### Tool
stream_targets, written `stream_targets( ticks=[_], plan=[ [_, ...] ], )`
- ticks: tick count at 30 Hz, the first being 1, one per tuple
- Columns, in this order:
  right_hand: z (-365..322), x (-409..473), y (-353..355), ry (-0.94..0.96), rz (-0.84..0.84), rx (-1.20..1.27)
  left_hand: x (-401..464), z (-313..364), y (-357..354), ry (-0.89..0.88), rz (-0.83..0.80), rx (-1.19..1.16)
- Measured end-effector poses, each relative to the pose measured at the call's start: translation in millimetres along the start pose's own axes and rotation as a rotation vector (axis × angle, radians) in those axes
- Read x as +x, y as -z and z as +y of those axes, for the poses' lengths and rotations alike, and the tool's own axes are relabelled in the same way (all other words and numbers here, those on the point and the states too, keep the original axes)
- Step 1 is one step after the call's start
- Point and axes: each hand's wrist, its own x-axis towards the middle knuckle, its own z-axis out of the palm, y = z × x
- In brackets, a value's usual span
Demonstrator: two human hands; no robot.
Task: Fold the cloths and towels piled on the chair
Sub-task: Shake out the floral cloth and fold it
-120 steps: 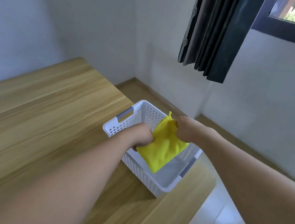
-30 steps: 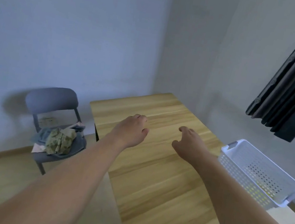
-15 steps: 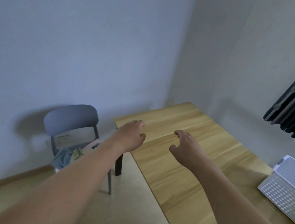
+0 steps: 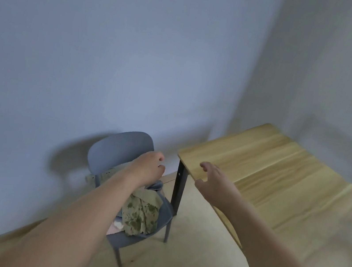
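Reaching forward at mid-frame, the left hand [image 4: 148, 168] and right hand [image 4: 213, 181] hang empty with loosely curled fingers. Below the left hand, crumpled cloths [image 4: 140, 213] lie heaped on the grey chair [image 4: 121, 149]. Right of it stands the wooden counter [image 4: 280, 174].

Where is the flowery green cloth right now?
The flowery green cloth lies on the grey chair, low and left of centre, beside the wooden table.

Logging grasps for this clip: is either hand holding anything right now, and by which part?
Nothing is held. The left hand hangs above the cloths on the chair; the right hand is open and empty by the table corner.
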Motion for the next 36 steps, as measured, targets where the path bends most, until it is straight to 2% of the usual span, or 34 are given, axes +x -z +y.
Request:
stream_targets(
  ticks=[5,11,19,27,32,36],
  plan=[
    [-48.8,39.7,-39.4,-0.093,-0.057,0.014,40.9,-66.1,35.9,-0.016,-0.005,-0.017],
    [-76.4,93.7,-60.3,-0.096,-0.050,0.019,79.6,-110.4,58.1,-0.074,0.034,-0.016],
    [-101.9,186.9,-120.4,-0.199,-0.013,0.002,166.4,-199.1,42.1,-0.150,-0.117,0.014],
    [-39.5,283.7,-266.1,-0.302,-0.027,-0.065,254.5,-310.4,-81.5,-0.209,-0.275,0.042],
    [20.6,307.5,-360.2,-0.321,-0.070,-0.155,280.2,-358.2,-180.8,-0.281,-0.333,0.041],
    [72.4,313.7,-426.5,-0.265,-0.071,-0.297,294.7,-387.0,-248.9,-0.358,-0.347,0.101]
  ],
)
